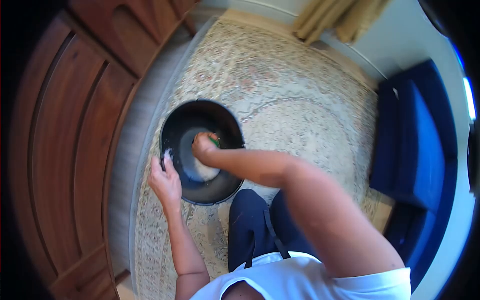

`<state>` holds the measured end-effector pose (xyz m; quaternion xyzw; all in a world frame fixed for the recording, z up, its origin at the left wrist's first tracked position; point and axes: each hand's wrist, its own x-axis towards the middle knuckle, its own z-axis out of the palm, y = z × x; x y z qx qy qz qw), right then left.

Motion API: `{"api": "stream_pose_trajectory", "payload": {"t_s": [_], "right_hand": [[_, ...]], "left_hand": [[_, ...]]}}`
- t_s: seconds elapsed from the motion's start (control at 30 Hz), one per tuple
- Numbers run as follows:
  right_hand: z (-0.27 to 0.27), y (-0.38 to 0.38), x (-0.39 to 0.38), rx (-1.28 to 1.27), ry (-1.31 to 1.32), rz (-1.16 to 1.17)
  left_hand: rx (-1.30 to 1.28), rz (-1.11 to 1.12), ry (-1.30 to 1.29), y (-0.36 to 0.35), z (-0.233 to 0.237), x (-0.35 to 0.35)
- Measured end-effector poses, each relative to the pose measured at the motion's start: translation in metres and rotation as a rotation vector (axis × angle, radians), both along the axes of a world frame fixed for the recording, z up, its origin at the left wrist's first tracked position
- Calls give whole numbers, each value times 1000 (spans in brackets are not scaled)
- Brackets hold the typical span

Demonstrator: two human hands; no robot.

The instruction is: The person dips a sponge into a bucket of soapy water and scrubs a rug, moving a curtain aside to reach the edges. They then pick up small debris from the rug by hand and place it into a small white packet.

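A round black tub [222,192] stands on the patterned rug, with whitish liquid or foam [206,171] at its bottom. Reaching inside it, my right hand [204,145] is closed around a small green object [214,142], which shows only in part beside the fingers. My left hand [166,182] grips the tub's left rim, thumb and fingers pressed together there, with a bit of white foam near the thumb.
The patterned rug [300,125] covers the floor. Wooden furniture [75,135] lines the left side. A blue sofa [420,145] is at the right. Tan curtains [332,20] hang by the far wall. My knees [248,220] are just below the tub.
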<state>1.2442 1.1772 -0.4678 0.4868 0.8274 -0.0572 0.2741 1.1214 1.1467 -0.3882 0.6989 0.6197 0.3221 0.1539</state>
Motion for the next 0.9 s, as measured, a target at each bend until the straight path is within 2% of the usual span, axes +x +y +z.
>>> {"api": "stream_pose_trajectory", "payload": {"t_s": [0.03, 0.13, 0.2, 0.3, 0.33, 0.4, 0.47, 0.5, 0.57, 0.6, 0.63, 0.7, 0.77, 0.8, 0.83, 0.87, 0.9], "right_hand": [[-15, -3, -6, -84, -86, -47], [-43, -35, -15, -284, 149, -107], [-32, -48, -19, -322, 211, -117], [74, -72, -7, -233, 185, -22], [113, -81, 5, -134, 228, -4], [139, -102, 26, -31, 270, 4], [145, -118, 42, 293, 492, -35], [145, -125, 49, 297, 491, -41], [138, -137, 61, 419, 558, -115], [131, -138, 64, 231, 293, -139], [127, -142, 68, 231, 295, -144], [119, -147, 79, 517, 679, -269], [127, -147, 92, 517, 697, -278], [129, -145, 100, 382, 717, -364], [128, -145, 109, 247, 738, -453], [122, -146, 120, 249, 744, -462], [112, -146, 133, 216, 945, -523]], "left_hand": [[-85, 33, -17, -10, 9, 9], [26, -53, -61, -25, -3, 13], [-122, -9, -81, -37, -6, 12], [-91, -23, -225, -45, -15, 10], [-87, 3, -237, -47, -22, 8], [-88, 8, -238, -50, -30, 4], [-109, 45, -200, -53, -37, 2], [-20, 27, -256, -48, -58, -8], [-120, 83, -212, -49, -60, -16], [-120, 78, -212, -49, -61, -18], [-160, 79, -175, -49, -56, -18], [-197, 75, -132, -48, -54, -19], [-146, 40, -63, -47, -55, -20], [-190, 79, 112, -48, -52, -21], [-142, 51, 155, -51, -46, -18], [-101, 64, 204, -53, -43, -16], [-59, 77, 249, -55, -42, -14]]}}
